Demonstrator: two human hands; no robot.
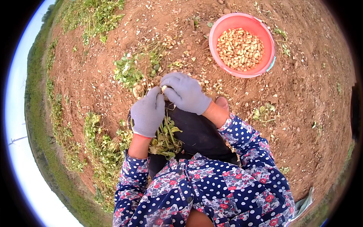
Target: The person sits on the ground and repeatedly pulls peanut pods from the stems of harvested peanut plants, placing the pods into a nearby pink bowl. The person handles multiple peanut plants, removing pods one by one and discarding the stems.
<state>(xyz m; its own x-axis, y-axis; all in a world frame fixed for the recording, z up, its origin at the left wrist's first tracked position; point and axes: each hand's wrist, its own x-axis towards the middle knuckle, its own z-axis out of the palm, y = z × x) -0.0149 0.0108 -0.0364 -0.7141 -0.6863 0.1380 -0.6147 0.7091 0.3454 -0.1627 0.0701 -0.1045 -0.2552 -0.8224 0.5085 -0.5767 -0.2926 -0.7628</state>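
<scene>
Right hand [184, 93] curls leftward, pinching peanut [164, 88].

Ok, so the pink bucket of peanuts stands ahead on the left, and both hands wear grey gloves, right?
Not quite: the head view shows the pink bucket of peanuts ahead on the right. The rest stands: the left hand and right hand both wear grey gloves.

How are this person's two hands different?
The left hand points mostly up the picture; the right hand slants left. The left hand has a red band at its wrist; the right hand shows none. The left hand appears lower than the right hand. Both wear grey gloves and meet at a small pale peanut.
</scene>
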